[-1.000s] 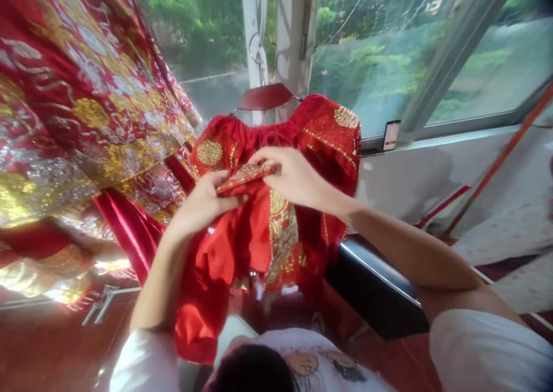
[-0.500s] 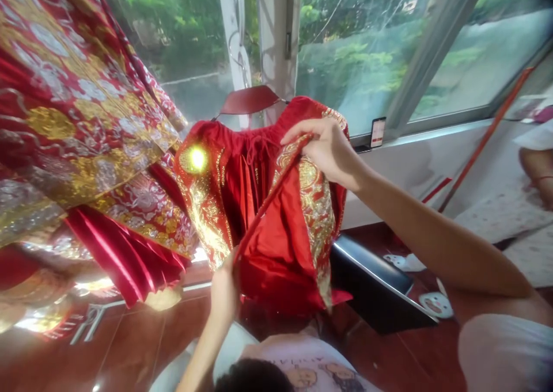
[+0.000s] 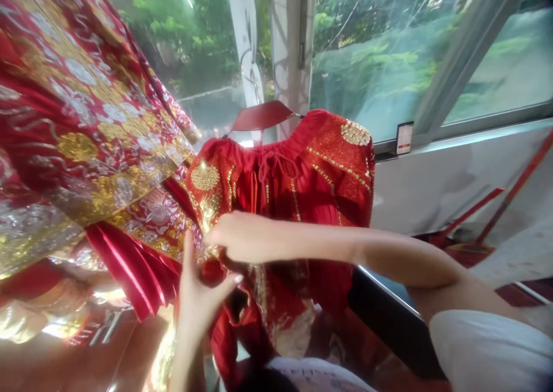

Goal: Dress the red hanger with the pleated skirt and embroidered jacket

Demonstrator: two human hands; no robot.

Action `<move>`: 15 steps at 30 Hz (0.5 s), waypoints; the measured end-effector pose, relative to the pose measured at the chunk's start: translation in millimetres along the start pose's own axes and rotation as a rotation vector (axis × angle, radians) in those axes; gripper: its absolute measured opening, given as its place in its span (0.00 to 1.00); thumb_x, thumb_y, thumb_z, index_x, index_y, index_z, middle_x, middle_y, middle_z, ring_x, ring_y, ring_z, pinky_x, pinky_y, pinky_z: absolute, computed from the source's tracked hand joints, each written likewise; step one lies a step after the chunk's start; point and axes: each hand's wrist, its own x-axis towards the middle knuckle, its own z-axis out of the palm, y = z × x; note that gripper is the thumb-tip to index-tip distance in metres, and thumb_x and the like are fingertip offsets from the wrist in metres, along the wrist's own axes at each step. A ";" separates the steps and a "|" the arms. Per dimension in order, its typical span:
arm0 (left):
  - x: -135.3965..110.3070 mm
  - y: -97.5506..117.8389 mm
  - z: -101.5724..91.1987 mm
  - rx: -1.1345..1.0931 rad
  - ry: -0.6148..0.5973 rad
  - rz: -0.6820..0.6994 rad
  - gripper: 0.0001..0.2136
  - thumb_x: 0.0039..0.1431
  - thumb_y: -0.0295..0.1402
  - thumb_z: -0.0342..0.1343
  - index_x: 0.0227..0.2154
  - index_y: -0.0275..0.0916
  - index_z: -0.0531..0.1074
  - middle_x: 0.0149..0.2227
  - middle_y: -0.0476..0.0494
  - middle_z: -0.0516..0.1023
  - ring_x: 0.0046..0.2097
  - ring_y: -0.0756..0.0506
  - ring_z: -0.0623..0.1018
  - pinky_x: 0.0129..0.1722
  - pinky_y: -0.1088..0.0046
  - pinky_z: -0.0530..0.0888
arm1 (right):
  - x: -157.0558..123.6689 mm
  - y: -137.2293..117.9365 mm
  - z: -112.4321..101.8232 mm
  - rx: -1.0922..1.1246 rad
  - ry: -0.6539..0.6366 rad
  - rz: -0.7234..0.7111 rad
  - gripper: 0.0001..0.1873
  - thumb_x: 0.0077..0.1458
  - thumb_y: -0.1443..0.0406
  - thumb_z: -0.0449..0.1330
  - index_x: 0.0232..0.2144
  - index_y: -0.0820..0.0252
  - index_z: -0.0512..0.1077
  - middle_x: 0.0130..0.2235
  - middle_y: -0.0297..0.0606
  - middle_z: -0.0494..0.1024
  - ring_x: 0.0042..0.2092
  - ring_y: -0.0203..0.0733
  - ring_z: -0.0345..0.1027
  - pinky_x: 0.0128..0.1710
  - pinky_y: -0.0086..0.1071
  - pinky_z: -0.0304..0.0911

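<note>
A red garment [image 3: 276,202] with a gathered, tied top edge, gold beading and round gold embroidered patches hangs on a hanger [image 3: 261,115] before the window. My right hand [image 3: 235,236] reaches across its front to the left side. Its fingers are curled closed on the embroidered fabric there. Just below, my left hand [image 3: 203,294] has its thumb and forefinger spread wide beside the same bunched cloth; its other fingers are mostly hidden. The garment's lower part is folded and bunched under my right forearm.
A larger red robe [image 3: 99,121] with gold and silver embroidery hangs close on the left. A phone [image 3: 404,137] leans on the window sill. At lower right stands a dark box-like object [image 3: 389,323]. A long red pole [image 3: 518,190] leans by the wall.
My right hand has let go of the lifted right-hand panel and crossed to the garment's left side. The panel has dropped back. My left hand's fingers have spread, and the view has shifted.
</note>
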 end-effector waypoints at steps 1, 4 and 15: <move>5.7 -4.8 5.0 0.001 -0.030 0.021 0.35 0.38 0.37 0.67 0.54 0.39 0.67 0.42 0.42 0.79 0.41 0.43 0.79 0.39 0.71 0.76 | 11.6 -6.2 0.3 -0.008 0.022 -0.033 0.12 0.49 0.76 0.51 0.31 0.66 0.73 0.31 0.40 0.74 0.26 0.31 0.59 0.28 0.30 0.52; 22.2 -16.0 1.4 0.018 -0.018 0.010 0.18 0.46 0.40 0.63 0.39 0.36 0.73 0.32 0.46 0.78 0.32 0.46 0.76 0.32 0.74 0.73 | 41.6 -10.8 -10.8 0.002 -0.093 -0.100 0.10 0.51 0.78 0.52 0.30 0.67 0.72 0.32 0.38 0.74 0.29 0.31 0.61 0.30 0.28 0.54; 53.6 6.3 -75.6 0.619 0.747 0.161 0.13 0.45 0.33 0.59 0.20 0.41 0.57 0.22 0.54 0.58 0.26 0.49 0.60 0.29 0.73 0.55 | 80.1 70.2 -108.8 -0.483 0.214 0.111 0.13 0.59 0.64 0.58 0.42 0.66 0.74 0.36 0.44 0.73 0.41 0.43 0.65 0.42 0.36 0.56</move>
